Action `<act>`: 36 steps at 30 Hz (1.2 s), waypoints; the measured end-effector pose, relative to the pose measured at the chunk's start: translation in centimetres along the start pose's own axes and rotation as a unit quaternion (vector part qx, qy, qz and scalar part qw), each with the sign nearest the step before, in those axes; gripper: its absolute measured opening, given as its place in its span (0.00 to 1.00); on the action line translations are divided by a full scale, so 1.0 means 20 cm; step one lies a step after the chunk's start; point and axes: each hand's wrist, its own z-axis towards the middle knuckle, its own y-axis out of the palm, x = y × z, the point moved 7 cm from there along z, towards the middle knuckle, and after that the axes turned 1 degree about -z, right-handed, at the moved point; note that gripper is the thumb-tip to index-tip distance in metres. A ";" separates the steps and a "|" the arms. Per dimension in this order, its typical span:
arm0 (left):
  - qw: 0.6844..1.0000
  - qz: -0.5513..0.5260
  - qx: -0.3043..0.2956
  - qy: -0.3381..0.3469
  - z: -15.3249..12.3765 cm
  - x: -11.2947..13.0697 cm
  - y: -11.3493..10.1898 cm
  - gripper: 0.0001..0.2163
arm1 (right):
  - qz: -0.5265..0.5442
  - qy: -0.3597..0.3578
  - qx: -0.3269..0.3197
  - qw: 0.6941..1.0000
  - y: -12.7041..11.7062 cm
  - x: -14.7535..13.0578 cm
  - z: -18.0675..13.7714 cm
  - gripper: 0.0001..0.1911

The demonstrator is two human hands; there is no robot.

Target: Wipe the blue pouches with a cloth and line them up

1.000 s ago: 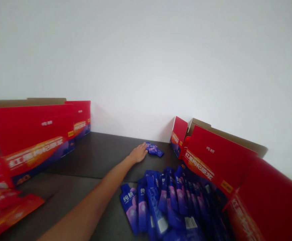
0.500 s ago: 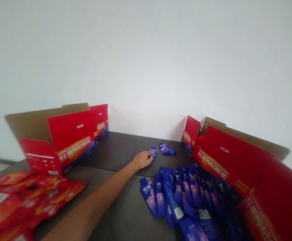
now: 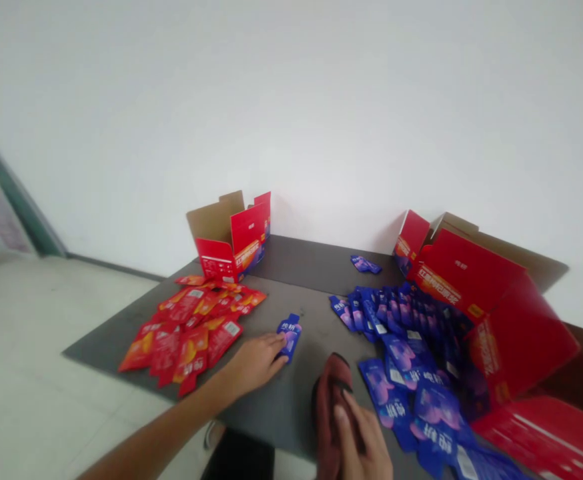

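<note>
My left hand (image 3: 257, 362) is at the near middle of the dark table, its fingers closed on the lower edge of a blue sachet (image 3: 290, 333) with a spout-like top. To its right, my right hand (image 3: 364, 437) grips a reddish-brown soft case with black trim (image 3: 327, 407); its exact kind is unclear. Right of that case lies a spread of blue sachets (image 3: 396, 357), upright-looking in a row at the back and flat in front. A heap of red sachets (image 3: 191, 333) lies left of my left hand.
An open red carton (image 3: 246, 243) stands at the back left of the table (image 3: 296, 280). Open red cartons (image 3: 466, 273) stand along the right side. Several blue sachets (image 3: 365, 265) lie by the wall. Pale floor (image 3: 96, 300) shows at left.
My left hand has drawn a blue sachet from the back of the table to the near middle. My right hand has come into view with the reddish-brown case. The view has shifted left.
</note>
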 end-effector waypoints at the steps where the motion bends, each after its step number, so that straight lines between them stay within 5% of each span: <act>1: 1.000 0.000 0.017 0.002 -0.11 0.01 0.00 0.21 | 0.002 0.014 -0.006 1.000 0.01 0.02 0.00 0.18; 5: 0.997 0.029 0.070 0.010 -0.43 0.08 0.00 0.27 | 0.011 0.060 -0.027 0.998 0.02 0.07 -0.01 0.24; 10: 0.992 0.076 0.092 0.045 -0.59 0.18 0.00 0.28 | 0.021 0.073 -0.055 0.996 0.04 0.06 0.01 0.25; 14: 0.986 0.071 0.129 0.079 -0.63 0.20 0.02 0.24 | 0.006 0.036 -0.112 0.993 0.08 -0.02 0.11 0.22; 20: 0.981 0.026 0.164 0.100 -0.68 0.21 0.03 0.19 | -0.037 -0.120 -0.162 0.979 0.26 -0.38 0.23 0.16; 23: 0.987 0.005 0.132 0.090 -0.70 0.21 0.07 0.16 | -0.071 -0.250 -0.270 0.927 0.51 -0.50 0.15 0.14; 27: 0.990 -0.003 0.110 0.089 -0.71 0.18 0.11 0.11 | -0.136 -0.342 -0.350 0.861 0.79 -0.42 0.19 0.15; 32: 0.987 -0.013 0.133 0.093 -0.72 0.16 0.13 0.16 | -0.249 -0.311 -0.276 0.875 0.79 -0.35 0.46 0.16; 36: 0.989 -0.023 0.129 0.063 -0.72 0.16 0.14 0.15 | -0.185 -0.345 -0.304 0.869 0.74 -0.49 0.28 0.17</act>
